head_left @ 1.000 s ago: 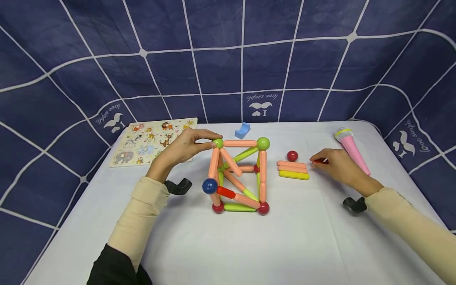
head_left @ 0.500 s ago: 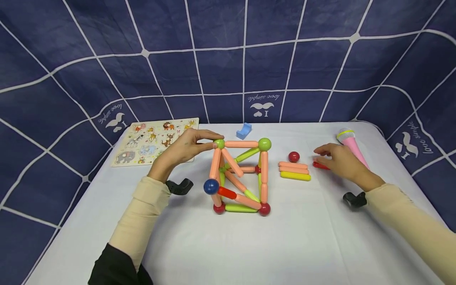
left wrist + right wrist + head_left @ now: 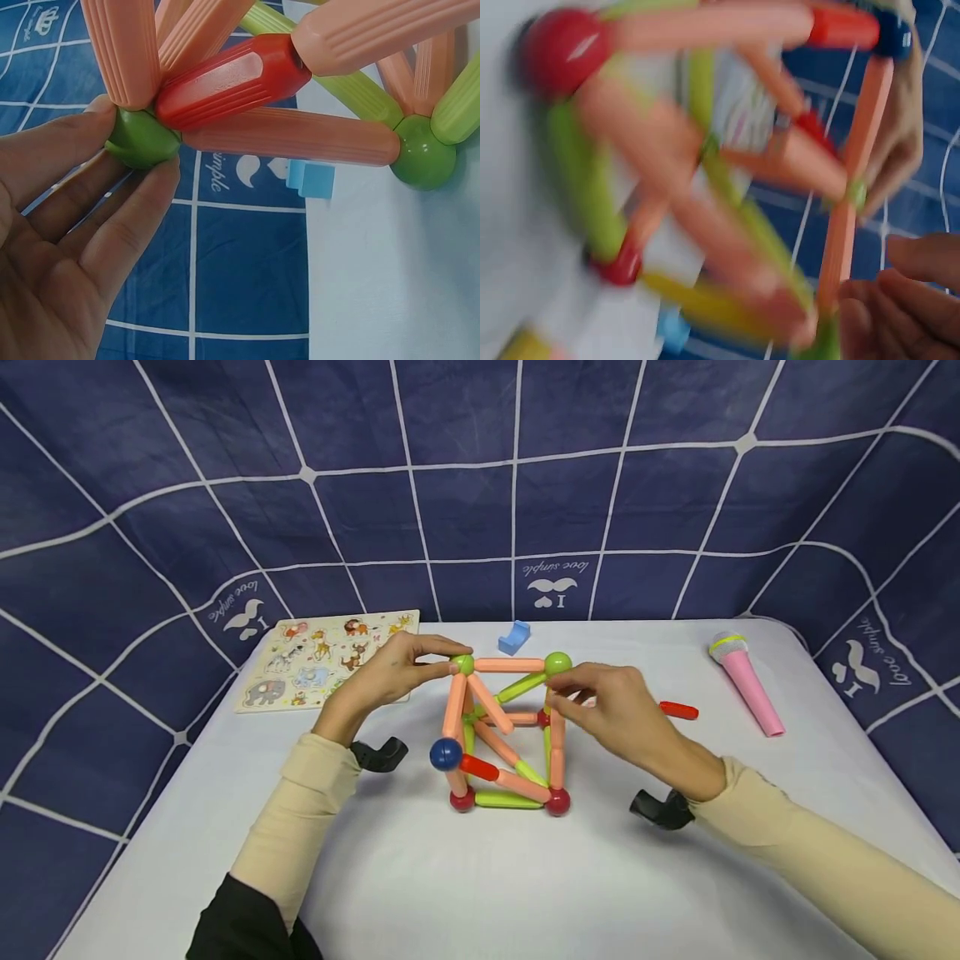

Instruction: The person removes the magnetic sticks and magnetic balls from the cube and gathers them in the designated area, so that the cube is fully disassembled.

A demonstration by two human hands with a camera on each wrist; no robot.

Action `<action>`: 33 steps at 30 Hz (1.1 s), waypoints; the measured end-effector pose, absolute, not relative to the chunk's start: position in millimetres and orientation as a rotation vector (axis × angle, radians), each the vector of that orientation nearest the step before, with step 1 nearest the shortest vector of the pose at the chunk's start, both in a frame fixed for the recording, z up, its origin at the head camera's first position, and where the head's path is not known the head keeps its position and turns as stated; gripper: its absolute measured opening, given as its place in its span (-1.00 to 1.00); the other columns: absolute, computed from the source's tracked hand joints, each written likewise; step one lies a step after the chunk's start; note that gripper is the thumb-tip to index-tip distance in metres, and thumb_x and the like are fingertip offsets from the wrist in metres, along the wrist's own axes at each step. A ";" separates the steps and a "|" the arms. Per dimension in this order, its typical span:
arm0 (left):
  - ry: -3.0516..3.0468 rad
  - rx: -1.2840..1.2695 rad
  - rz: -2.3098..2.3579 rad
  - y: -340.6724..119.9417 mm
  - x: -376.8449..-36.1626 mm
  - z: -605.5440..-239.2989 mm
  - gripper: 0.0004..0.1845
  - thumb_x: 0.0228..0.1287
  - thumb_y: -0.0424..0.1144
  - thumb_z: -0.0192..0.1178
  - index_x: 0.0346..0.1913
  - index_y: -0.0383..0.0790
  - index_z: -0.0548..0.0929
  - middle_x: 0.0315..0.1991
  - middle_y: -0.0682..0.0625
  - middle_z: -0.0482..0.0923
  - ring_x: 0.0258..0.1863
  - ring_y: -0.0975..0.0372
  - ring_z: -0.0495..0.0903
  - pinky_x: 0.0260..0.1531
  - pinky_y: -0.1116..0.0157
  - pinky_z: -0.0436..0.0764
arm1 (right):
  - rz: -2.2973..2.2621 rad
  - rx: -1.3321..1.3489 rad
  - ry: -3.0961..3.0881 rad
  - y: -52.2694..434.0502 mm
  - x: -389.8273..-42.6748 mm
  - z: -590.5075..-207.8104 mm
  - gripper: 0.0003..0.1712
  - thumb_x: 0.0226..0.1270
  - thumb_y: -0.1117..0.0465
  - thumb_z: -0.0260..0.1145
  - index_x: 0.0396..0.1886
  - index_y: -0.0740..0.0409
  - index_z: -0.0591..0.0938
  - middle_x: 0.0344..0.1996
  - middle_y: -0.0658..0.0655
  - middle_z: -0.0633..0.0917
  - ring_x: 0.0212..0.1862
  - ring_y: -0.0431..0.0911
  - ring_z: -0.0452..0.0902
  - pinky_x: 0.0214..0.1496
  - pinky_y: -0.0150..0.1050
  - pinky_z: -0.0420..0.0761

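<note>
A cage-like structure of magnetic building sticks [image 3: 508,665] and balls stands on the table in the head view. My left hand [image 3: 382,675] pinches the green ball [image 3: 142,139] at its upper left corner between thumb and fingers. One salmon stick slants down from that ball, its lower end free. A blue ball [image 3: 446,754] joins sticks at the front left. My right hand [image 3: 630,714] is at the upper right green ball [image 3: 557,663], fingers loosely bent beside it; whether they touch it is unclear. The right wrist view is blurred.
A loose red stick [image 3: 678,710] lies right of my right hand, which hides the other loose pieces. Farther right lies a pink toy microphone [image 3: 750,689]. An animal puzzle board [image 3: 322,672] is at the back left, and a blue block [image 3: 514,637] sits behind the structure.
My right hand has let go of the red stick, leaving it on the table, and has moved left to the structure's upper right corner. My left hand stays on the green ball.
</note>
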State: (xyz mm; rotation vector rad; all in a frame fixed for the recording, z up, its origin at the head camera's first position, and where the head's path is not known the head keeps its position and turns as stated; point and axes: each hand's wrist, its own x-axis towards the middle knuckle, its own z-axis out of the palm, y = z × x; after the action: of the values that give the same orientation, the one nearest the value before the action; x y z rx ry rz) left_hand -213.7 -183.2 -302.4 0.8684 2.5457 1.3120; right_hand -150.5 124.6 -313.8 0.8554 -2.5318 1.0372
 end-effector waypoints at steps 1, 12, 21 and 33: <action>2.547 0.870 1.312 -183.4 -214.0 -302.7 -0.68 0.34 -0.31 0.27 0.14 -0.19 0.68 0.16 -0.04 0.60 0.24 0.14 0.46 0.21 0.04 0.44 | 1.068 0.871 -2.578 114.6 -149.4 -314.2 -0.65 0.13 0.32 0.52 -0.06 0.28 0.74 -0.25 0.08 0.76 -0.28 -0.12 0.69 -0.29 -0.28 0.67; 2.545 0.881 1.310 -183.7 -213.6 -305.2 -0.68 0.34 -0.29 0.28 0.13 -0.20 0.68 0.15 -0.04 0.60 0.24 0.14 0.46 0.23 0.04 0.42 | 1.102 0.890 -2.784 51.0 -156.2 -328.7 -0.74 0.27 0.16 0.43 -0.06 0.10 0.73 -0.68 -0.05 0.63 -0.74 -0.23 0.42 -0.67 -0.32 0.37; 2.532 0.892 1.329 -182.8 -214.9 -303.9 -0.68 0.33 -0.31 0.28 0.13 -0.22 0.68 0.14 -0.06 0.61 0.24 0.13 0.46 0.22 -0.02 0.42 | 1.182 0.804 -2.824 48.2 -159.5 -331.6 -0.58 0.23 0.16 0.47 0.06 0.21 0.68 -0.56 0.01 0.71 -0.63 -0.23 0.57 -0.55 -0.33 0.55; 2.581 0.883 1.272 -179.2 -213.0 -302.0 -0.69 0.33 -0.27 0.29 0.11 -0.16 0.70 0.12 -0.03 0.62 0.21 0.16 0.49 0.20 0.05 0.45 | 1.275 0.839 -2.817 54.9 -163.1 -327.4 -0.74 0.26 0.21 0.42 -0.09 0.23 0.74 -0.54 0.01 0.71 -0.67 -0.19 0.46 -0.66 -0.37 0.32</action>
State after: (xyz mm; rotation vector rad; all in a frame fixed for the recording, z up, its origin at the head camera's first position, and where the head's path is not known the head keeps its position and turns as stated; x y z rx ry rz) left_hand -213.0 -179.2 -302.0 0.8825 2.5808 1.2717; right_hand -163.1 54.9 -327.4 0.8390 -2.8170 1.2749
